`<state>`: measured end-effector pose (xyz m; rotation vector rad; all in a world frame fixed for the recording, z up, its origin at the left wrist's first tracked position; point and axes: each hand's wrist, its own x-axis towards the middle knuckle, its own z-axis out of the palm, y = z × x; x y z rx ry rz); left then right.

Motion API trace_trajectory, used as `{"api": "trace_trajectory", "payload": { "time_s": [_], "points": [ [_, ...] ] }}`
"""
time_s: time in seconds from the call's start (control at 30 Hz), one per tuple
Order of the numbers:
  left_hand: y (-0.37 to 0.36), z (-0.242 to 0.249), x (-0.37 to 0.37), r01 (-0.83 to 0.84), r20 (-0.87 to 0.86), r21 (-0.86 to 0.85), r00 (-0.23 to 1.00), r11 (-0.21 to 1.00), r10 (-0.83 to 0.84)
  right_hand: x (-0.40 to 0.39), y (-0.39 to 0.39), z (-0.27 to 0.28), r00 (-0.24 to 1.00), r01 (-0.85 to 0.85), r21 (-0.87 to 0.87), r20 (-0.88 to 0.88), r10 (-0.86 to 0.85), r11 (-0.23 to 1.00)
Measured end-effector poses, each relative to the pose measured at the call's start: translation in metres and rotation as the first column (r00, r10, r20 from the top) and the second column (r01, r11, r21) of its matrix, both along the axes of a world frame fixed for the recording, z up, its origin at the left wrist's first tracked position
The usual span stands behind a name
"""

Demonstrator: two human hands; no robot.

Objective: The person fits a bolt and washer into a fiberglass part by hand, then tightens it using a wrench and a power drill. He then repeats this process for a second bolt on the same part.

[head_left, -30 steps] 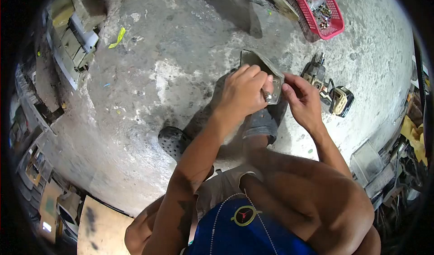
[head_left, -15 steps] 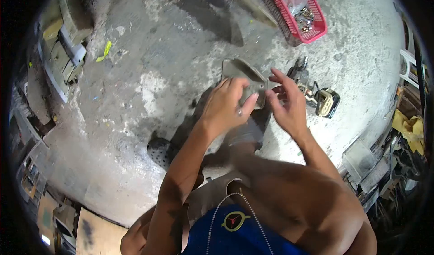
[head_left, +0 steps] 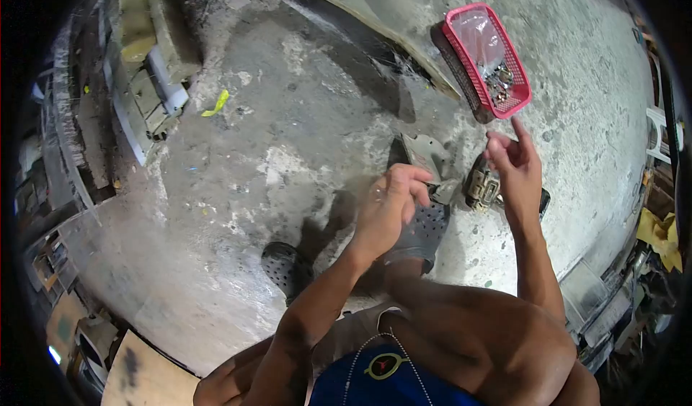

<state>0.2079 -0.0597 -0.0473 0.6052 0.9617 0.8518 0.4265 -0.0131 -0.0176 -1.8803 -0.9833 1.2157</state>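
Observation:
My left hand [head_left: 386, 208] is closed on the lower edge of a flat, grey, plate-like piece [head_left: 427, 154]. The piece is tilted above my right shoe [head_left: 425, 229], and my fingers hide part of it. My right hand [head_left: 520, 172] is raised over the floor, fingers apart, the index finger pointing at the near end of a pink plastic basket [head_left: 525, 92]. I see nothing held in it. Small metal parts [head_left: 499, 82] and a clear plastic bag [head_left: 479, 35] lie in the basket. Beneath my right hand is a cordless power tool [head_left: 481, 186], partly covered by the hand.
A long curved panel [head_left: 367, 13] lies on the concrete floor ahead. Stacked panels and parts [head_left: 148, 67] line the left side, and a yellow scrap [head_left: 216, 103] lies near them. More piled items [head_left: 595, 291] stand at the right. My left shoe [head_left: 285, 265] rests on the floor.
My right hand has moved away from the grey piece, up and right toward the basket. My left hand still has the piece, now tilted differently. The view has shifted, showing the whole basket.

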Motion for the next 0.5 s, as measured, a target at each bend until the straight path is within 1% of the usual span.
{"api": "trace_trajectory", "payload": {
  "time_s": [0.03,0.07,0.1,0.17,0.2,0.23,0.27,0.3,0.33,0.37,0.4,0.43,0.5],
  "points": [
    [0.000,0.000,-0.004,-0.032,0.142,-0.108,0.989,0.994,0.047,-0.005,-0.009,0.000,0.996,-0.075,0.012,0.040,0.074,0.997],
    [-0.001,-0.002,-0.007,-0.011,0.216,-0.126,0.976,0.992,0.038,-0.012,-0.015,0.006,0.977,-0.211,0.009,-0.004,0.211,0.977],
    [0.000,0.001,-0.007,-0.016,0.202,-0.122,0.979,0.992,0.041,-0.020,-0.022,0.009,0.939,-0.339,0.033,-0.049,0.340,0.940],
    [0.005,0.007,-0.003,-0.105,0.342,-0.192,0.925,0.976,0.167,-0.036,-0.028,0.020,0.804,-0.594,0.012,-0.015,0.594,0.805],
    [0.003,0.001,-0.005,-0.083,0.382,-0.185,0.912,0.979,0.150,-0.041,-0.031,0.018,0.805,-0.593,0.023,-0.018,0.594,0.805],
    [0.003,0.001,-0.005,-0.084,0.375,-0.174,0.916,0.981,0.144,-0.046,-0.033,0.014,0.797,-0.604,0.053,0.063,0.601,0.795],
    [0.003,0.003,-0.004,-0.077,0.327,-0.186,0.935,0.980,0.135,-0.050,-0.034,0.010,0.786,-0.615,0.083,0.144,0.601,0.784],
    [0.002,0.005,-0.005,-0.074,0.275,-0.197,0.953,0.978,0.127,-0.048,-0.034,0.008,0.788,-0.614,0.103,0.142,0.599,0.783],
    [0.000,0.006,-0.006,-0.049,0.275,-0.209,0.955,0.977,0.107,-0.041,-0.033,0.006,0.831,-0.551,0.041,-0.069,0.552,0.834],
    [0.001,0.010,-0.010,-0.049,0.235,-0.216,0.967,0.975,0.100,-0.037,-0.031,0.004,0.839,-0.499,-0.033,-0.272,0.472,0.866],
    [0.001,0.008,-0.015,-0.053,0.235,-0.207,0.967,0.977,0.102,-0.035,-0.028,0.008,0.860,-0.411,-0.112,-0.378,0.344,0.905],
    [0.000,0.004,-0.019,-0.054,0.239,-0.201,0.966,0.978,0.102,-0.033,-0.026,0.007,0.855,-0.349,-0.087,-0.438,0.279,0.933],
    [0.002,0.009,-0.030,-0.031,0.127,-0.141,0.991,0.989,0.049,-0.025,-0.020,0.009,0.857,-0.316,-0.079,-0.451,0.249,0.946]
  ]
}}
